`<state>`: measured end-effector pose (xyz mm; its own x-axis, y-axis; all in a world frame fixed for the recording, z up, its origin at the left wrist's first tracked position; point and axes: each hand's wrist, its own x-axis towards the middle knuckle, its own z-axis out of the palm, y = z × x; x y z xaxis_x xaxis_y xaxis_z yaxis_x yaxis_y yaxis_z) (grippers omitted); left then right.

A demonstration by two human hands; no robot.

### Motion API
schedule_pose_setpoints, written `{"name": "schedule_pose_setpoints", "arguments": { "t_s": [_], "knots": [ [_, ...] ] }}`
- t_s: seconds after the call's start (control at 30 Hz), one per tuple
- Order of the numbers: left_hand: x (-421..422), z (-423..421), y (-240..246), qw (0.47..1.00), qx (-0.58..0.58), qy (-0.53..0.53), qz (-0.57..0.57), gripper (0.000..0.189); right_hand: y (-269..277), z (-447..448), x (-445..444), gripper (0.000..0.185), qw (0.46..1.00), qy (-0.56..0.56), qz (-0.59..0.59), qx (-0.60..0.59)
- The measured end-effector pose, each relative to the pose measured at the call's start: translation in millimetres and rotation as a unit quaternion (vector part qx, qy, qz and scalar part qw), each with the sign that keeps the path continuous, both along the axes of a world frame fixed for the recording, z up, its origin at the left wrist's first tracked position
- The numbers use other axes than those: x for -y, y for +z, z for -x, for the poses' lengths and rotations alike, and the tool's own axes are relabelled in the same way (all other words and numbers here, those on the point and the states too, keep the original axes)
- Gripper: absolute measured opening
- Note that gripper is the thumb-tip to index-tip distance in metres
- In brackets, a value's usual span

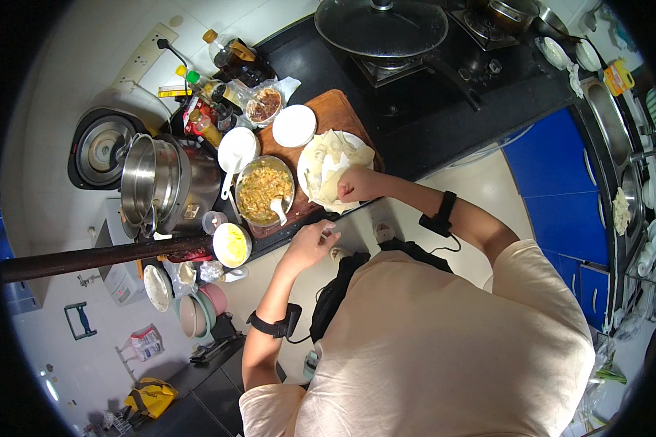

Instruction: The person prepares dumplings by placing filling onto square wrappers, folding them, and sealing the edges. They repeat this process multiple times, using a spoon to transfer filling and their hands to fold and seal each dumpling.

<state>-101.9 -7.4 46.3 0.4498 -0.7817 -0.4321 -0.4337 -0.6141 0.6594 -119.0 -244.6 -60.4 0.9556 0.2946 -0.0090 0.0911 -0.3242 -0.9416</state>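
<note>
My right hand (358, 184) is over the near right part of a white plate (302, 170) piled with thin dough wrappers (328, 150), its fingers curled at the wrappers; whether it grips one cannot be told. My left hand (312, 244) hovers past the counter edge, fingers bent and slightly apart; what lies between them is unclear. Left of the plate, a metal bowl of chopped filling (259, 188) holds a white spoon (277, 208). A bowl of yellow food (233, 244) stands nearer my left hand. Beyond are a white bowl (237, 147) with a white spoon and a white round dish (294, 125).
The plate rests on a wooden cutting board (333, 104). A lidded black pan (382, 27) sits on the stove, its handle pointing towards me. Steel pots (150, 177), bottles (235, 60) and a bagged bowl (264, 105) stand left and behind. A dark pole (104, 257) crosses at the left.
</note>
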Motion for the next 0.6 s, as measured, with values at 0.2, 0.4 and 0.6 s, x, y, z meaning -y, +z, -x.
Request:
{"name": "schedule_pose_setpoints", "arguments": {
  "t_s": [0.2, 0.4, 0.6],
  "knots": [
    [6, -9, -23, 0.980, -0.134, 0.122, 0.083, 0.035, 2, -7, 2, 0.011, 0.994, 0.032, -0.057, -0.089],
    [19, -15, -45, 0.893, -0.316, 0.300, 0.113, 0.025, 16, -3, 0, 0.014, 0.969, 0.059, -0.141, -0.193],
    [23, -15, -61, 0.882, -0.307, 0.327, 0.144, 0.017, 14, -1, -3, 0.013, 0.960, 0.008, -0.182, -0.214]
  ]
}}
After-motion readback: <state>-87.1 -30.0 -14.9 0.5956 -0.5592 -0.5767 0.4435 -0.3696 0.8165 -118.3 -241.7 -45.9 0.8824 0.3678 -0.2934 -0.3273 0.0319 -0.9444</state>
